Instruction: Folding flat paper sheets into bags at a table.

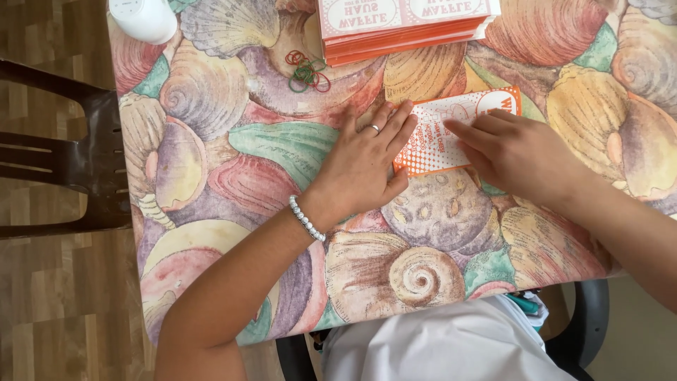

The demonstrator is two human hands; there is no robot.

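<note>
An orange and white paper leaflet (451, 134) lies flat on the tabletop (233, 176), which has a cloth with big seashell pictures on it. The left hand (367, 159) is open and flat, with its fingers spread out. Its fingertips press down on the left end of the leaflet. It grips nothing. This hand wears a ring, and a white bead bracelet (307, 219) sits on the wrist. The right hand (518, 152) is also flat, with its fingers lying on the right half of the leaflet, pressing it down. It holds nothing in a grip either.

Farther up the tabletop sits a stack of the same orange leaflets (405, 25). Just left of the stack is a small pile of red and green rubber bands (307, 70). A white round container (144, 17) stands at the top left corner. A dark chair (63, 148) stands on the wood floor to the left.
</note>
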